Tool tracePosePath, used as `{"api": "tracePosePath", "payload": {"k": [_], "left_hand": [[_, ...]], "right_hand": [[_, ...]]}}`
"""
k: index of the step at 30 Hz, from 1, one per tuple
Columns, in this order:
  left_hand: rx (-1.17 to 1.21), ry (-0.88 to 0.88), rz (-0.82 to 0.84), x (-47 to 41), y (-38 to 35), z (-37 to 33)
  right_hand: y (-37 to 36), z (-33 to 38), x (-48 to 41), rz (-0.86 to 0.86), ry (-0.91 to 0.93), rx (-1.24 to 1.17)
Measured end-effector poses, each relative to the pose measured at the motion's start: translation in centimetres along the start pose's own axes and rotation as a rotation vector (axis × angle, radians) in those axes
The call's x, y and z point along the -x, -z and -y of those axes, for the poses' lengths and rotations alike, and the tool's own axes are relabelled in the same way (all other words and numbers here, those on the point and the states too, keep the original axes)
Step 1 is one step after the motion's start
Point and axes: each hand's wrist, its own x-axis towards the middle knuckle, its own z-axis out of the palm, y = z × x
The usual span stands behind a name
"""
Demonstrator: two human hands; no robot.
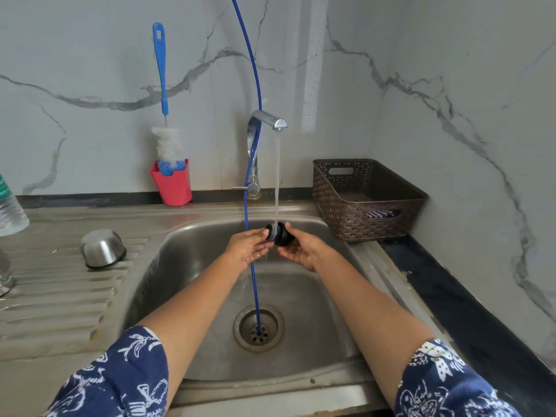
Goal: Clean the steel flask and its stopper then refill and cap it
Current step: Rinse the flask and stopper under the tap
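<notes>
The black stopper (281, 233) lies on its side under the running stream from the steel tap (267, 119), over the sink basin (325, 314). My right hand (299, 246) grips its wide end, thumb on top. My left hand (249, 246) has its fingertips against the threaded end, palm wet and turned up. A steel cup-shaped lid (102, 248) stands upside down on the ribbed drainboard at left. At the far left edge a steel object (4, 278) shows only partly; I cannot tell whether it is the flask.
A blue hose (254, 284) runs down from above into the drain (258, 329). A red cup (173, 183) holds a blue bottle brush (164, 94) behind the sink. A brown woven basket (367, 200) sits at right, a plastic water bottle (9, 209) at left.
</notes>
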Motion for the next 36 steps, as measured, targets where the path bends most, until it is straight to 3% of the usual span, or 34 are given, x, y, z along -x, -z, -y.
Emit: {"api": "tracePosePath", "payload": {"k": [7, 20, 29, 36], "left_hand": [[-0.007, 0.018, 0.05, 0.18, -0.11, -0.19], [-0.004, -0.011, -0.012, 0.31, -0.05, -0.27], [0.038, 0.009, -0.04, 0.03, 0.21, -0.1], [-0.055, -0.037, -0.069, 0.01, 0.3, 0.14]], "right_hand": [[0.79, 0.14, -0.07, 0.005, -0.022, -0.018], [0.61, -0.02, -0.46, 0.016, -0.011, 0.005], [0.4, 0.28, -0.41, 0.049, 0.155, 0.036], [0.43, -0.07, -0.5, 0.051, 0.155, 0.091]]}}
